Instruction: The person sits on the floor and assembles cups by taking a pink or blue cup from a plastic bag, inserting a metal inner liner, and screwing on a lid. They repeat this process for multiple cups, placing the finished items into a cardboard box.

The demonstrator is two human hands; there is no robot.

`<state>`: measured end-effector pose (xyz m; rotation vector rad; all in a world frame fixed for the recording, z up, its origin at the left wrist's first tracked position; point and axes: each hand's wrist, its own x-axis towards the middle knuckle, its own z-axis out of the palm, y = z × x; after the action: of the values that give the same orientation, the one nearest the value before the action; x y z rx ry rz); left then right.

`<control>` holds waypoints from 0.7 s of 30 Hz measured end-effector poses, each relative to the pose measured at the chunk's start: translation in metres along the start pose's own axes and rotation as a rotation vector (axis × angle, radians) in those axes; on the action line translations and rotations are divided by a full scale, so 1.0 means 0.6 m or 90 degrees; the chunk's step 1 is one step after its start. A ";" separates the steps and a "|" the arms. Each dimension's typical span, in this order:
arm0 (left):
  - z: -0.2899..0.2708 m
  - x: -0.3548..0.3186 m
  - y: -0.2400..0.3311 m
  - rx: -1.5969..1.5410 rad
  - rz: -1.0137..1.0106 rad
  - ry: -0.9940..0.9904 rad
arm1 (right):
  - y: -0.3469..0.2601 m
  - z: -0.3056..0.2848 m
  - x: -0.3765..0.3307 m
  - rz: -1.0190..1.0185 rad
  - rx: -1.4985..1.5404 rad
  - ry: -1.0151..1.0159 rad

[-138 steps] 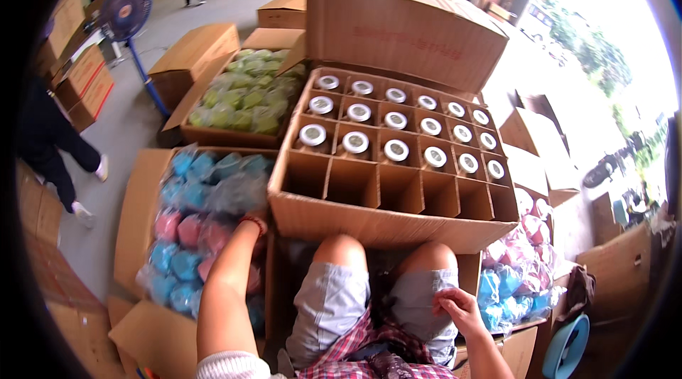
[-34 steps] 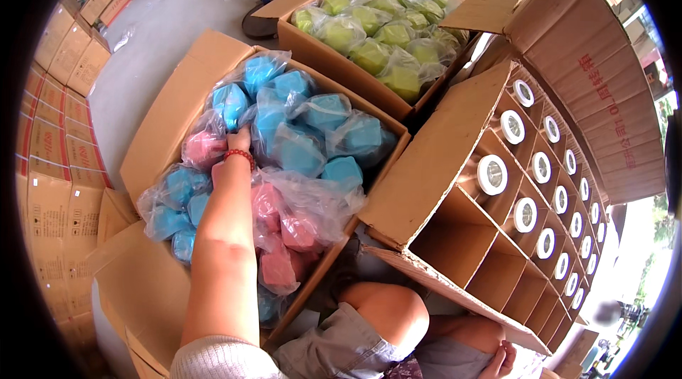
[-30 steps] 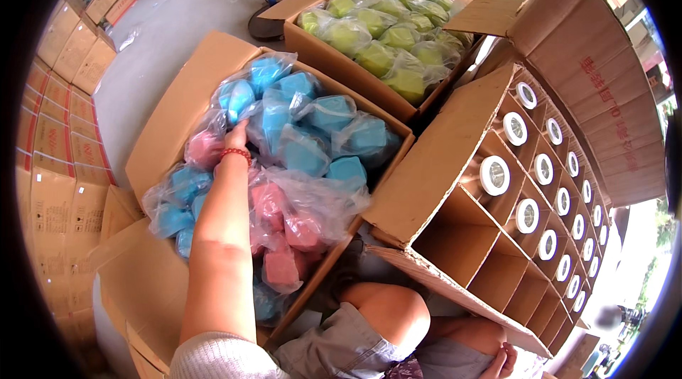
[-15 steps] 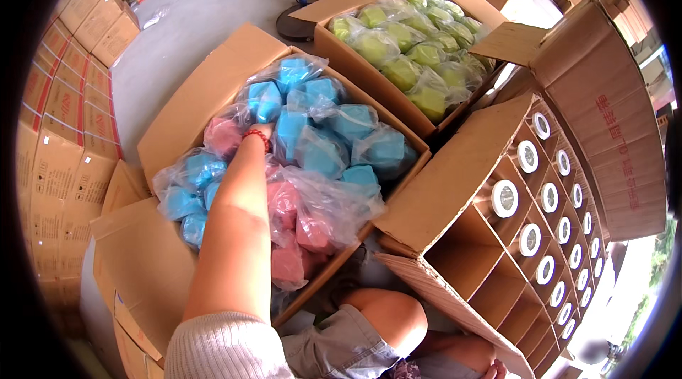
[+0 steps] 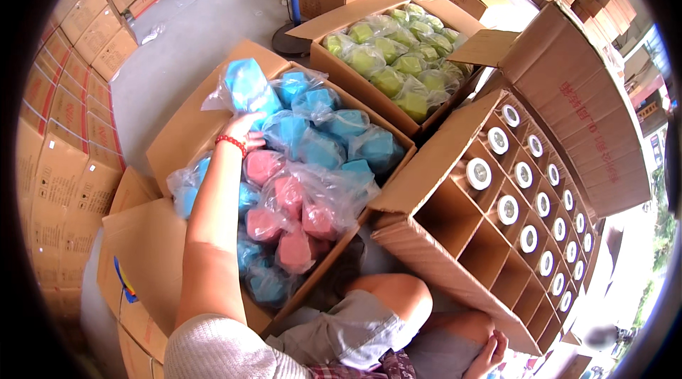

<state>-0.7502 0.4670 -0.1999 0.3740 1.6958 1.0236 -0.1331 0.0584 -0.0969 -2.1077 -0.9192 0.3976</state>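
And there it is: your left hand (image 5: 245, 132) has come up out of the gap where it was buried half a second ago, and the blue piece (image 5: 249, 84) beside it has shifted too. That piece was sitting down among its neighbours; now it stands tall at the far left of the box (image 5: 186, 120), its plastic bag (image 5: 217, 98) spilling toward the open flap. Your fingers lie spread along its near end, touching or very close; whether they've got a true grip on it, I can't tell from here.

Look just to the near side: a pink piece (image 5: 263, 166) shows right of your wrist, where a moment ago pink showed on the left. So the layer has been disturbed, and I'd judge this blue one worked loose from the pack, though not yet clear of the box. The other blue pieces (image 5: 321, 148) sit to the right, bunched in their wrapping.

Over by your right knee (image 5: 462, 324), your right hand (image 5: 489, 354) is more in view now, fingers loosely curled, nothing visible in it; how fully it's closed, I can't tell. It's near the crate (image 5: 433, 155) but apart from it, and the lids (image 5: 479, 174) there keep their rows, so the change is all in the box.
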 end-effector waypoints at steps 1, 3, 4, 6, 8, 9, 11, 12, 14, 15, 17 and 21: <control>-0.011 -0.035 0.025 0.010 -0.038 -0.010 | 0.031 -0.003 0.008 -0.042 0.033 0.015; -0.064 -0.093 0.042 -0.083 0.082 0.004 | 0.094 -0.006 0.034 -0.133 0.101 0.022; -0.077 -0.130 0.054 -0.110 0.178 -0.023 | 0.056 -0.013 0.026 -0.023 0.134 -0.024; -0.088 -0.210 0.062 -0.117 0.294 -0.052 | -0.004 -0.009 0.017 -0.068 0.142 -0.048; -0.071 -0.317 0.072 -0.087 0.417 -0.084 | -0.096 0.005 0.002 -0.076 0.264 -0.101; -0.053 -0.379 0.064 -0.055 0.482 -0.104 | -0.138 0.016 -0.001 -0.129 0.283 -0.127; -0.023 -0.505 0.038 0.014 0.622 -0.135 | -0.204 0.041 0.009 -0.132 0.401 -0.253; -0.004 -0.557 0.011 0.047 0.673 -0.164 | -0.247 0.052 0.012 -0.127 0.309 -0.234; 0.034 -0.650 -0.061 0.118 0.761 -0.257 | -0.312 0.075 0.035 -0.151 0.431 -0.366; 0.049 -0.686 -0.101 0.166 0.784 -0.316 | -0.321 0.098 0.060 -0.120 0.517 -0.401; 0.095 -0.731 -0.179 0.252 0.814 -0.449 | -0.306 0.132 0.126 -0.096 0.653 -0.505; 0.193 -0.769 -0.304 0.375 0.801 -0.657 | -0.304 0.003 0.085 -0.321 0.449 -0.480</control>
<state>-0.4276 0.0978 -0.0607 2.1061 0.6182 0.8090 -0.1864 0.1744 0.0430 -1.0186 -1.4168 1.0920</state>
